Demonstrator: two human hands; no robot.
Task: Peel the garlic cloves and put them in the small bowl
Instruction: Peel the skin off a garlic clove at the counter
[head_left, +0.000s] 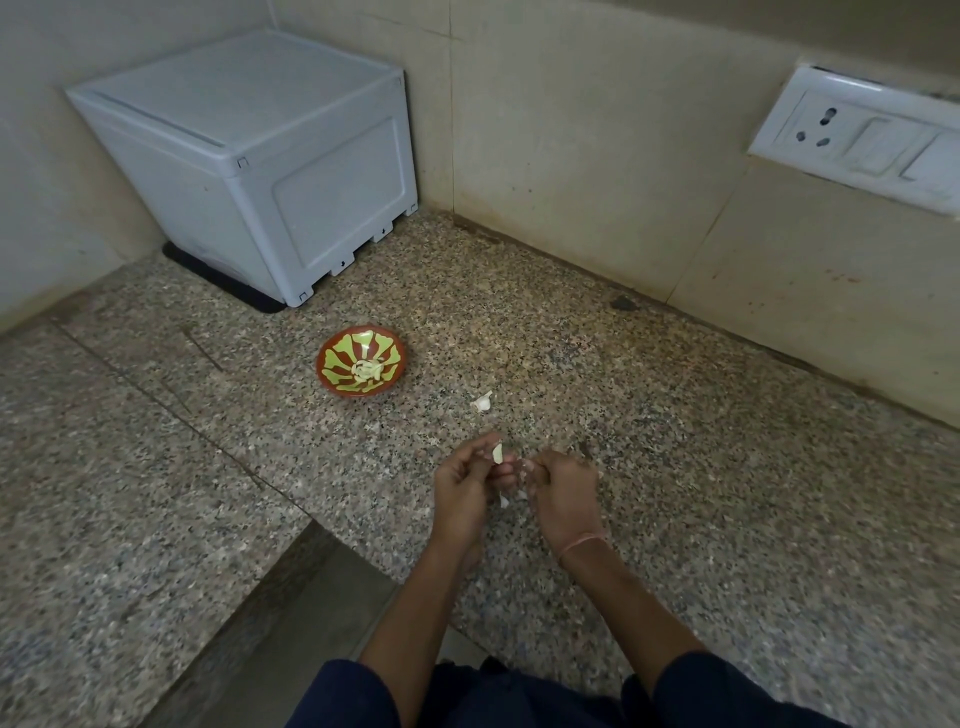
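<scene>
left hand (462, 493): pinches garlic clove (497, 453) at fingertips
right hand (563, 493): curled beside it, grasp hidden, cannot tell
handling: small, light, probably slippery once bare; take by the ends
bowl (362, 368): 10 o'clock from hands, on table (675, 467)

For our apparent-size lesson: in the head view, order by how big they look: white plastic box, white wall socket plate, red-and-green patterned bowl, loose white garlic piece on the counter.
Largest to smallest:
white plastic box
white wall socket plate, though cropped by the frame
red-and-green patterned bowl
loose white garlic piece
</scene>
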